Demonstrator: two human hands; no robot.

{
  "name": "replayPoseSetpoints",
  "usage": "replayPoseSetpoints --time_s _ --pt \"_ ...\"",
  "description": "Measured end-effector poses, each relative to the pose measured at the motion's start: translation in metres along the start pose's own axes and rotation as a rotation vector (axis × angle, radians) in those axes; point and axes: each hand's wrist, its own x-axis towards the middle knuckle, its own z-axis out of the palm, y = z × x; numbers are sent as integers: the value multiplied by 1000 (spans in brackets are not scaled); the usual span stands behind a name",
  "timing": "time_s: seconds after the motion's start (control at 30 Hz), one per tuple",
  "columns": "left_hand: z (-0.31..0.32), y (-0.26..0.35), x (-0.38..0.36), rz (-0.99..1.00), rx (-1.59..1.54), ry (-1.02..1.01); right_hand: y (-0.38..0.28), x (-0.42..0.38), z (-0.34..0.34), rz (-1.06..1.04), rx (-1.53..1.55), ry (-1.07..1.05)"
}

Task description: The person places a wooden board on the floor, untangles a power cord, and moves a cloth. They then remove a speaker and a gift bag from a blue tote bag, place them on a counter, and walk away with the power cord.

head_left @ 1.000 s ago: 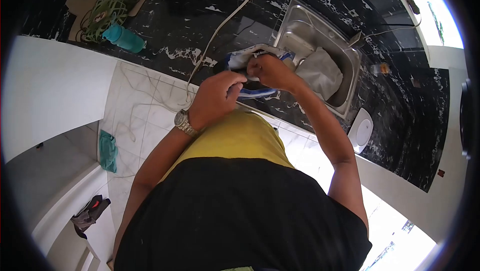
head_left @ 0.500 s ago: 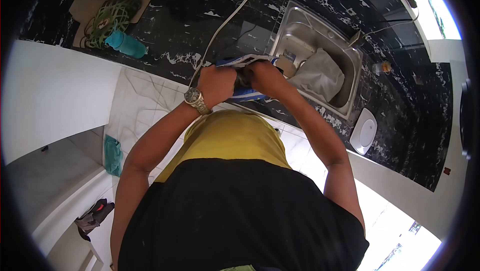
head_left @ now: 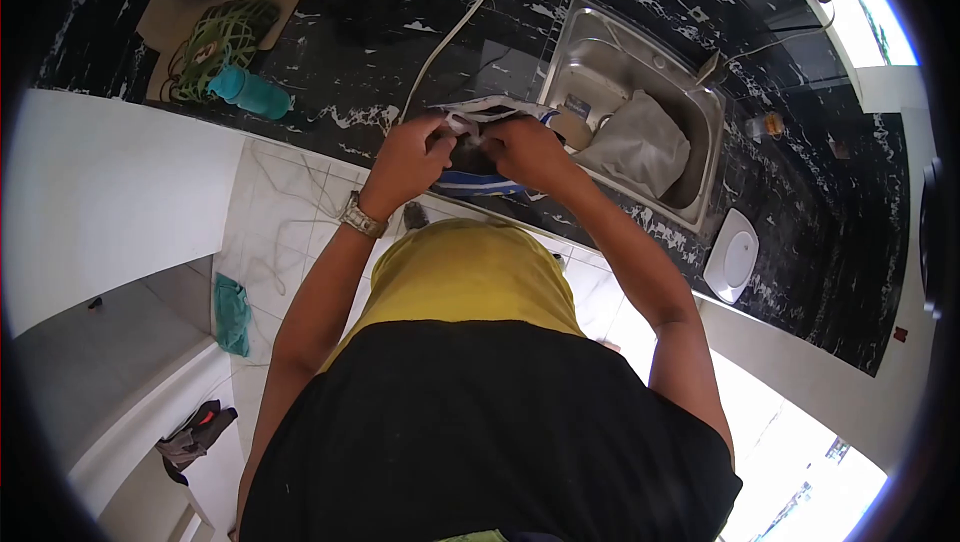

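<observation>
A blue and white bag [head_left: 482, 185] sits at the counter's front edge with its mouth open toward me. Over that mouth, my left hand [head_left: 405, 164], with a metal watch on its wrist, pinches a piece of thin whitish plastic [head_left: 463, 126]. My right hand [head_left: 533, 152] is closed at the other side of the plastic, its fingertips bent down into the bag. Dark contents lie under the fingers, too shadowed to name. Right of the bag, a grey-white cloth or sack [head_left: 640, 147] lies in the steel sink [head_left: 712, 157].
A teal bottle [head_left: 252, 92] lies by a green net bag [head_left: 212, 47] on a brown board [head_left: 160, 17]. A cable [head_left: 450, 37] crosses the black counter [head_left: 340, 52]. Near the sink are a white oval dish [head_left: 735, 257] and a small jar [head_left: 768, 124]. A teal cloth [head_left: 231, 314] lies on the floor.
My left hand has turned and shifted slightly left, and the whitish plastic now shows between my hands. My right hand stays at the bag's mouth, almost in place.
</observation>
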Motion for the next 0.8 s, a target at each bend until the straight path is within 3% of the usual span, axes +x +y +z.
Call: replayPoseSetpoints --time_s 0.1,0.2,0.3,0.4,0.5,0.6,0.7,0.8 --pt "8 -12 -2 286 596 110 -6 -1 -11 -17 102 -46" --pt "13 8 -6 211 784 16 4 6 -11 -40 196 -151" --pt "25 -18 2 236 765 103 16 9 -14 -106 231 -261" --pt "24 -13 0 212 577 148 11 4 -24 28 493 -292" --pt "16 -17 1 174 132 157 10 -3 -19 -46 231 -263" --pt "13 -19 -1 158 204 183 21 -7 0 -85 -105 -30" --pt "9 -19 -4 114 235 215 8 -10 0 6 4 109" --pt "8 -16 -5 208 343 156 -2 -14 -15 44 318 -22"
